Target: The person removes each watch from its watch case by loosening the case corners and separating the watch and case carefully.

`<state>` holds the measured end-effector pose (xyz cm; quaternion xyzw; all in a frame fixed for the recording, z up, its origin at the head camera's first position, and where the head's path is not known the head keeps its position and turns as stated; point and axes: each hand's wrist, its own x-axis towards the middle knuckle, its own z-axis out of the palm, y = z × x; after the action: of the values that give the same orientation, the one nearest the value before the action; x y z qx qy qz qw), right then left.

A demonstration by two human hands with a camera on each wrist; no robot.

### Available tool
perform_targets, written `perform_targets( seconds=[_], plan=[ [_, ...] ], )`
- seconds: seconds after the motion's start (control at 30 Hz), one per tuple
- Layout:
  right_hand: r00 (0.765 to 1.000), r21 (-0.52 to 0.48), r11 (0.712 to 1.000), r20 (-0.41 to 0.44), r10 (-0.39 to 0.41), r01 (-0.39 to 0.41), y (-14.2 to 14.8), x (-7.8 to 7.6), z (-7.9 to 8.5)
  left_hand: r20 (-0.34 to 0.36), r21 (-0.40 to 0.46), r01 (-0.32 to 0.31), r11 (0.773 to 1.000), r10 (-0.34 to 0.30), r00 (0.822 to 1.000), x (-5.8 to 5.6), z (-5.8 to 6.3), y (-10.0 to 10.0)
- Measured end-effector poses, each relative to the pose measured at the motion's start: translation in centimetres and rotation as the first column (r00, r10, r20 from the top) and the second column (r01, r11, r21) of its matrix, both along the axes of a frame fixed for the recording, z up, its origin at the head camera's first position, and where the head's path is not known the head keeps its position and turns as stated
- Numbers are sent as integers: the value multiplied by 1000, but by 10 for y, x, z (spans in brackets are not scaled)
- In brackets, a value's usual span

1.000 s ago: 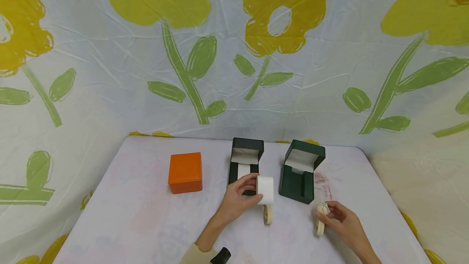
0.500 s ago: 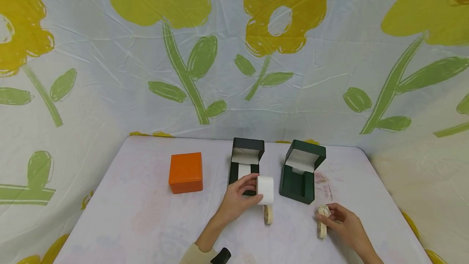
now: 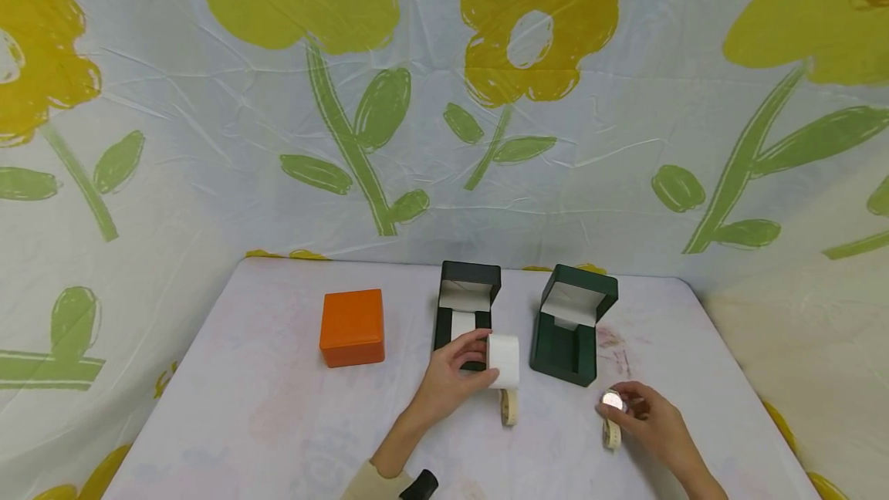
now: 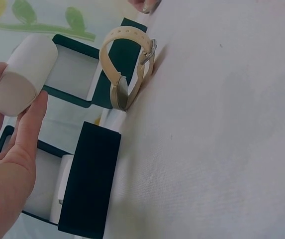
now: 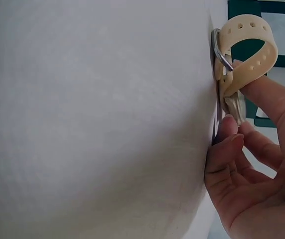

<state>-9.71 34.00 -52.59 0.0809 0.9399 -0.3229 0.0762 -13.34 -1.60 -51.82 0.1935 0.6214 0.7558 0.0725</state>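
Observation:
My left hand (image 3: 444, 383) grips a white cylindrical watch pillow (image 3: 503, 361) between thumb and fingers, above the table. In the left wrist view the flat end of the watch pillow (image 4: 14, 94) faces the camera. Just below it, a watch with a cream strap (image 3: 509, 409) stands on its side on the table, its strap buckled in a loop. At the right, my right hand (image 3: 653, 424) pinches a second cream-strapped watch (image 3: 612, 401) by its case. The right wrist view shows its looped strap (image 5: 269, 45), close to the tabletop; the fingers partly hide the case.
Behind my left hand stands an open dark box (image 3: 471, 273) with a white insert (image 3: 462, 322). An open green box (image 3: 559, 349) is to its right. A closed orange box (image 3: 352, 322) sits at the left on the white table (image 3: 278, 423). Flower-patterned cloth hangs behind.
The watch in my right hand has turned slightly, and its face now shines with a bright reflection. My left hand and the watch pillow have hardly moved.

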Motion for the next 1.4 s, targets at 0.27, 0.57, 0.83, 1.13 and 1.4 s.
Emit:
perform_targets(
  seconds=[0.27,0.57,0.83,1.13,1.4],
  plan=[
    [1000,-2,1000,1,18,-18,2,0,4,-5,2,-1,1000,1,1000,0,0,1],
    [1000,-22,1000,12,5,-5,1,1,8,-25,-12,-7,1000,7,1000,-1,-1,1],
    [1000,-26,1000,15,-12,12,4,0,8,-27,-14,20,1000,-20,999,-2,1,3],
    [987,3,1000,-162,17,-16,3,2,12,-30,-40,18,999,-19,999,-5,4,5],
    [930,6,999,-365,41,-42,-7,5,16,-27,-48,23,999,-25,999,-8,9,8]
  ],
)
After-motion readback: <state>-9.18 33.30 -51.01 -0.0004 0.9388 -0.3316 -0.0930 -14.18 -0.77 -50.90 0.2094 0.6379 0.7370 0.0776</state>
